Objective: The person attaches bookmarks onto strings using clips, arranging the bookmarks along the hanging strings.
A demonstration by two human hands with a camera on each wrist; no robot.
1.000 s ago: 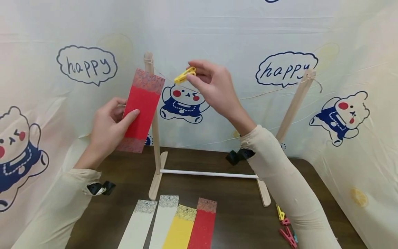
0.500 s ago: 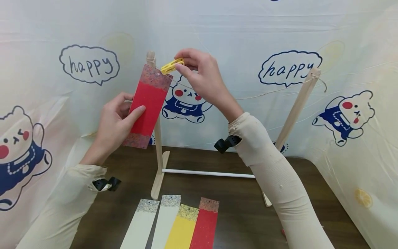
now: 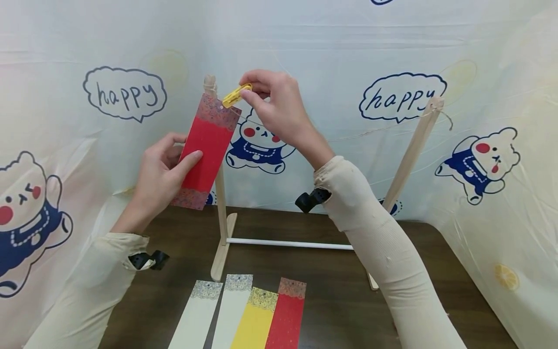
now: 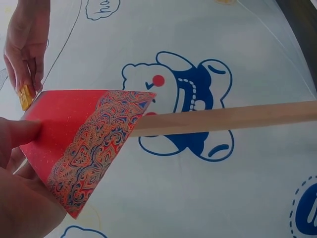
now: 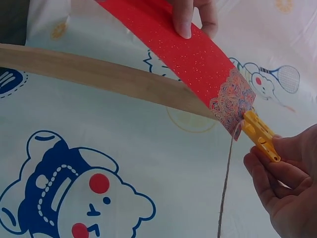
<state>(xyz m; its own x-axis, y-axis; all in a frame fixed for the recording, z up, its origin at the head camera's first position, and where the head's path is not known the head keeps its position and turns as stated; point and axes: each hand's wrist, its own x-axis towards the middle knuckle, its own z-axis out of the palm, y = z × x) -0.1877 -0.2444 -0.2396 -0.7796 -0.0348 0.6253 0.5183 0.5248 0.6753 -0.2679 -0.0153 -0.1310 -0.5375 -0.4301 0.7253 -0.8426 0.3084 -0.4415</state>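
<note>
Left hand (image 3: 159,177) grips the red paper strip (image 3: 206,150) between thumb and fingers; right hand (image 3: 276,109) pinches a yellow clothespin (image 3: 236,95) at the strip's patterned top corner, beside the twine (image 5: 227,178).

Both arms wear long, close-fitting sleeves of cream ribbed cloth, the left sleeve (image 3: 83,295) and the right sleeve (image 3: 383,252) alike, reaching down to the wrists. The cloth is faintly creased and bunches at the cuffs. A small black strap (image 3: 148,260) sits at the left cuff, and another black strap (image 3: 310,199) at the right. The left hand (image 3: 159,177) and right hand (image 3: 279,109) are bare.
</note>
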